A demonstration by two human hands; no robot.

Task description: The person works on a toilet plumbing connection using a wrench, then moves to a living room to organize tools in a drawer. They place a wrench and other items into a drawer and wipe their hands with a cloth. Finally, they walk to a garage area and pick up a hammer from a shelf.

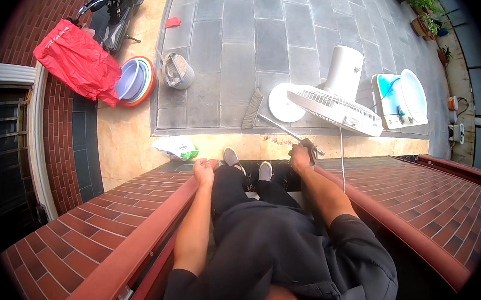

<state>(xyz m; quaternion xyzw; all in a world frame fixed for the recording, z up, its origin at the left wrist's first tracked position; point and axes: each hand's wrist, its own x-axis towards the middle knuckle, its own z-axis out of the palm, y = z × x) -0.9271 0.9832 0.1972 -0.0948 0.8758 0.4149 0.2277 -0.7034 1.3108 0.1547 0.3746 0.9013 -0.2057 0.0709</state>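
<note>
Broom (280, 127), one: bristled head (253, 109) lying on the paving (236, 85), forward and left of the right hand (302, 157). That hand is gripping the handle's upper end, a dark item (310, 148) of unclear kind showing there. Probably light, shaft stiff, bristles springy; smooth-looking shaft possibly slippery, best held near its top. Left hand (204, 172): resting partly curled by the red rail (151, 230); cannot tell whether it is holding anything.
</note>
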